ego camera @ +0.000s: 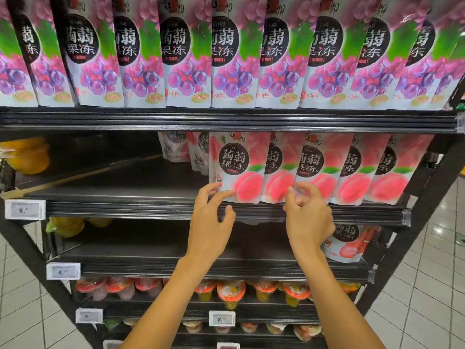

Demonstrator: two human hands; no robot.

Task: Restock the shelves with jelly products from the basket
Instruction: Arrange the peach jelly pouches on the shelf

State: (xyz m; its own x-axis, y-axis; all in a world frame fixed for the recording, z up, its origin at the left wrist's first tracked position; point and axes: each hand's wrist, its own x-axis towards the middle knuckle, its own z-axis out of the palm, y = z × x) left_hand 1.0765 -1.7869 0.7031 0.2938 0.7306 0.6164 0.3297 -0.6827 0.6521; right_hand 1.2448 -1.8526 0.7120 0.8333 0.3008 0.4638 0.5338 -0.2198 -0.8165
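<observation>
A row of pink peach jelly pouches stands upright along the right half of the middle black shelf. My left hand reaches up to the leftmost front peach pouch; its spread fingertips touch the pouch's lower left corner and the thumb is off it. Just right of it, my right hand hovers at the bottom edge of the neighbouring pouches with loosely curled fingers, and I see nothing held in it. More pouches stand behind the row. No basket is in view.
Purple grape jelly pouches fill the top shelf. The middle shelf's left half is bare, with yellow pouches at far left. One red-fruit pouch stands on the shelf below. Jelly cups line the lower shelves. Tiled floor lies either side.
</observation>
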